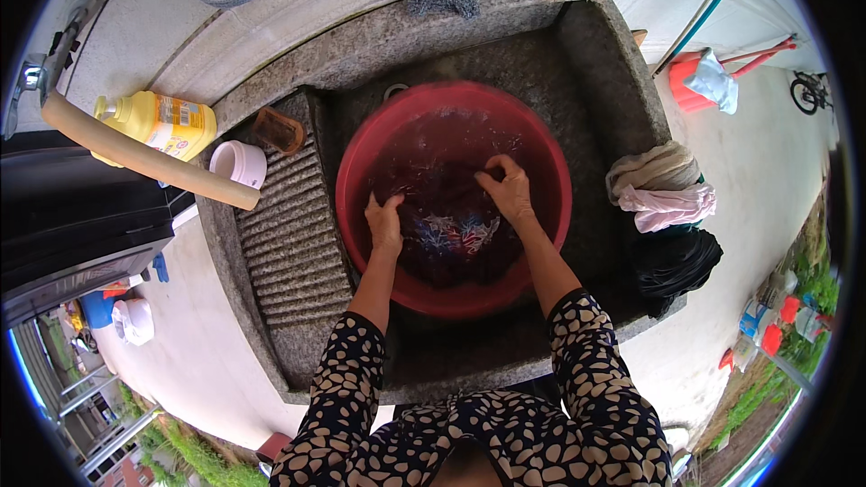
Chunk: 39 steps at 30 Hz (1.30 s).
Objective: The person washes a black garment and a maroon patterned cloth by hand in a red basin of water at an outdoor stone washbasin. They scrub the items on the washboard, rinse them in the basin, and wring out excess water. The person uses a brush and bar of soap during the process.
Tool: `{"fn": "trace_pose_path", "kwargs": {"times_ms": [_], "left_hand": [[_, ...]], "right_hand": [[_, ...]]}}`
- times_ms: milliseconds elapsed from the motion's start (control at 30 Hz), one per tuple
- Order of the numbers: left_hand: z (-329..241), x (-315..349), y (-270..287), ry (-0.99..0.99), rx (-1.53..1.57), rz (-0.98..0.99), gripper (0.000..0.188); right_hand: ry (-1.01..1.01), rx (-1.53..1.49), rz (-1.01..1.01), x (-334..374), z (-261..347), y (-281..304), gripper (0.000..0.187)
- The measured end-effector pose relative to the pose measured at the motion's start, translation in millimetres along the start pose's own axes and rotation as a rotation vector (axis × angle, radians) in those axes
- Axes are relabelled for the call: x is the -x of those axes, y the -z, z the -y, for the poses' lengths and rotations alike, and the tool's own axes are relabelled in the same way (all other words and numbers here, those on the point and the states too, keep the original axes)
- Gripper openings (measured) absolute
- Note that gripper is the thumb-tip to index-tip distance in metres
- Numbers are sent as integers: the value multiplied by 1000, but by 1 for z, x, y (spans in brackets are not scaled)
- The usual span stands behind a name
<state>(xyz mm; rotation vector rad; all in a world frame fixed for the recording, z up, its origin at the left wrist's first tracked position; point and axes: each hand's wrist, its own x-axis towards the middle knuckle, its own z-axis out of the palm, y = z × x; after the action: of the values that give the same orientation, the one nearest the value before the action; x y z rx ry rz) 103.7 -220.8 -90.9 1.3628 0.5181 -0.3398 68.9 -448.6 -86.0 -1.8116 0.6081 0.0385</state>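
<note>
A large red plastic basin [566, 207] sits in a grey stone wash sink [600, 90]. Water fills much of it, and a dark garment [451, 257] with a blue, white and red print lies wet inside. My left hand [385, 224] is at the basin's left side, its fingertips closed on the garment's edge and partly lost against the dark cloth. Opposite it, my right hand [511, 191] pinches the garment between thumb and curled fingers near the right side. The cloth spreads between both hands, its far part blurred under the water.
Left of the basin is a ribbed stone washboard [284, 225], with a brown scrubbing brush [279, 131], a pinkish-white cup [238, 164] and a yellow detergent bottle [171, 126] beyond. A beige-covered tap pipe [144, 151] reaches over there. Folded clothes [667, 207] hang over the sink's right edge.
</note>
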Motion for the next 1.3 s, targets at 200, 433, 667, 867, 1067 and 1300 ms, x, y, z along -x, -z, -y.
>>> {"fn": "trace_pose_path", "kwargs": {"times_ms": [200, 433, 667, 867, 1067, 1300], "left_hand": [[-21, 31, -53, 466, 701, 281, 67], [2, 77, -11, 102, 877, 542, 39], [-18, 65, -62, 457, 495, 76, 35], [9, 48, -12, 455, 986, 942, 38], [-27, 57, -32, 256, 283, 237, 62], [-23, 44, -30, 411, 529, 147, 98]], "right_hand": [[30, -428, -4, 13, -6, -45, 19], [623, 297, 55, 116, 131, -75, 19], [250, 328, -135, 23, 92, -68, 33], [718, 383, -71, 106, 85, -95, 29], [166, 424, -180, 5, 30, -19, 22], [-20, -224, -67, -14, -29, -30, 22]]}}
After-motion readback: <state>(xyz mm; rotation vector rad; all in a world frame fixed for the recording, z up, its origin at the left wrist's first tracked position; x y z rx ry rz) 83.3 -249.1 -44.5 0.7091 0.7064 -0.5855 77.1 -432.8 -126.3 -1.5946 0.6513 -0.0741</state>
